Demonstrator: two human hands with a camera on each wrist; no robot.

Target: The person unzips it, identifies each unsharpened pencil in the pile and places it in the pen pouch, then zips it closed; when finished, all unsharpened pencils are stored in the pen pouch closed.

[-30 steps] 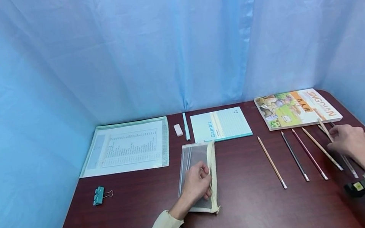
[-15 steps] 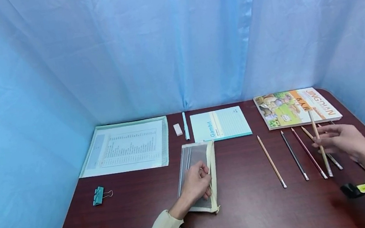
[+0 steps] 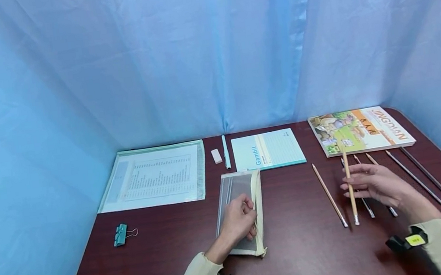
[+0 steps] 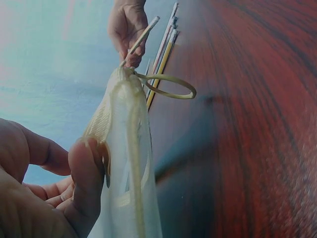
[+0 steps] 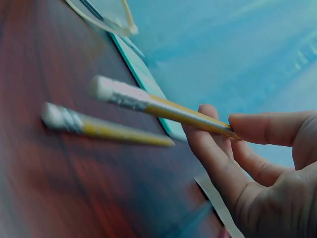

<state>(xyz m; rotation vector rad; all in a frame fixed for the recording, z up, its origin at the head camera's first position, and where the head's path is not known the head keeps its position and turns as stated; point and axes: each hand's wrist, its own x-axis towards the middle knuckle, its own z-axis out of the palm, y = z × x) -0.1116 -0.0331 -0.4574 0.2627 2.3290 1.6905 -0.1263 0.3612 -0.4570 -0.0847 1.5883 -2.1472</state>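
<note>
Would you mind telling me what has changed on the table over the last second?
The right hand lifted one pencil from the right end of the row and carried it leftward, toward the pencil case; two dark pencils it had covered now show. The left hand stayed gripping the case's edge, and everything else kept its place.

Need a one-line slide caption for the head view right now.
Right hand lifts a yellow pencil from the row while left hand grips the mesh pencil pouch.
</note>
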